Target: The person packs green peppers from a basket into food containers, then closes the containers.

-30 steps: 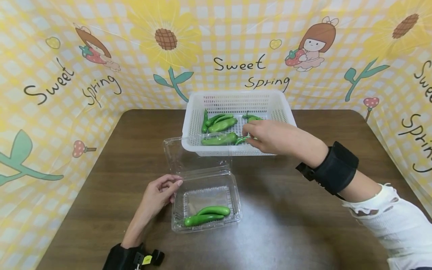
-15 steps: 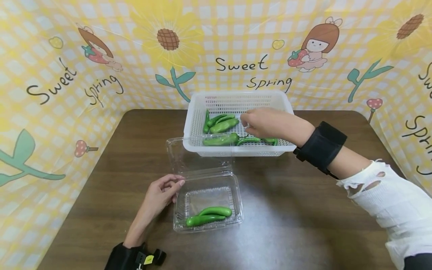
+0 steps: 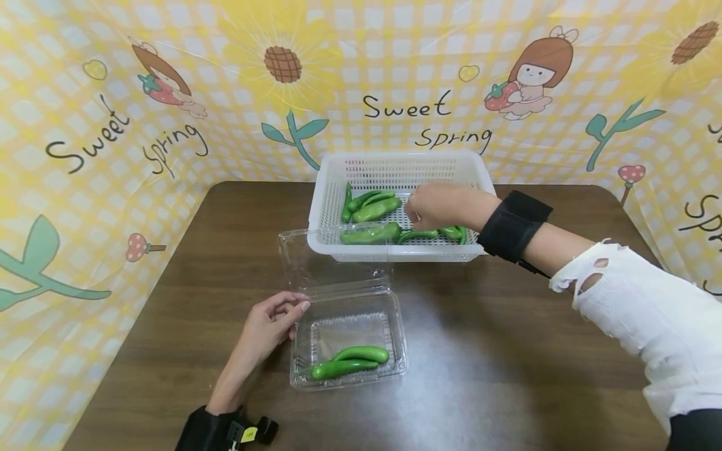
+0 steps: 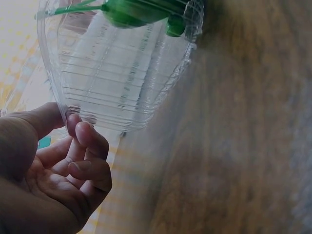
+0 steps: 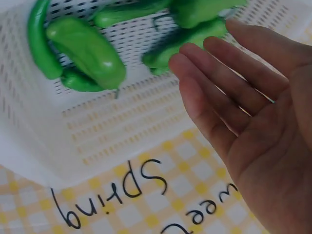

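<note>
Risk: left hand [image 3: 269, 326] only touches the clear clamshell box [image 3: 346, 341] rim with loosely curled fingers near the surface's front edge, so the light box could skid when something drops in. Count: 2 peppers in box [image 3: 348, 362], roughly 7 basket peppers [image 3: 373, 219] in the white basket [image 3: 395, 166] at the far edge. Right hand [image 3: 437, 205] hovers there with fingers straight, holding nothing; piled peppers could roll off a loose pinch.

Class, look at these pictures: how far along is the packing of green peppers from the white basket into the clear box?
Done: two green peppers lie in the clear box, lid open. In hand: the left hand touches the box's edge; the right hand, open and holding nothing, reaches over the white basket. Left: several basket peppers remain, and the lid is not yet closed.
</note>
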A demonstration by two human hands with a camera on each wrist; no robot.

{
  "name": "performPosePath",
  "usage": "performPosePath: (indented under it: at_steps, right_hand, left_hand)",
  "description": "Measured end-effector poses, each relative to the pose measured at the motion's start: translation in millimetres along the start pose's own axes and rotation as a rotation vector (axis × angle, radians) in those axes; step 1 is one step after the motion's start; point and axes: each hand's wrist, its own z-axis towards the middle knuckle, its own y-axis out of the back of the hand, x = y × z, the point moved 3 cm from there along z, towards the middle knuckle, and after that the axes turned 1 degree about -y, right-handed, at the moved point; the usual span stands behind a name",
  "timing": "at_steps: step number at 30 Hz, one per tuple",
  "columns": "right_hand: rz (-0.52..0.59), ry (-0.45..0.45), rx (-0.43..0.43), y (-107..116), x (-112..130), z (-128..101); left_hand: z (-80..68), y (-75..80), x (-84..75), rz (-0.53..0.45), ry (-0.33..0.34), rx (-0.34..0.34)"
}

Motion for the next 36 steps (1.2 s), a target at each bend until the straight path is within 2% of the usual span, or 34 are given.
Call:
performPosePath:
  at_steps: [8,17,24,36]
  right_hand:
    - [-0.021,-0.075,0.149,-19.9,-11.0,15.0]
    - [0.002,-0.15,0.266,-34.5,-15.8,27.7]
    - [-0.055,-0.144,0.307,-43.6,-14.0,36.1]
    - [-0.106,-0.202,0.367,-54.0,-16.9,43.9]
  left_hand:
    - [-1.4,-0.3,1.3,-0.011,0.011,0.007]
    - [0.3,-0.1,2.4,-0.014,-0.004,0.011]
    - [0.7,-0.7,4.3,-0.023,-0.002,0.013]
    - [0.8,-0.3,2.3,-0.028,-0.003,0.006]
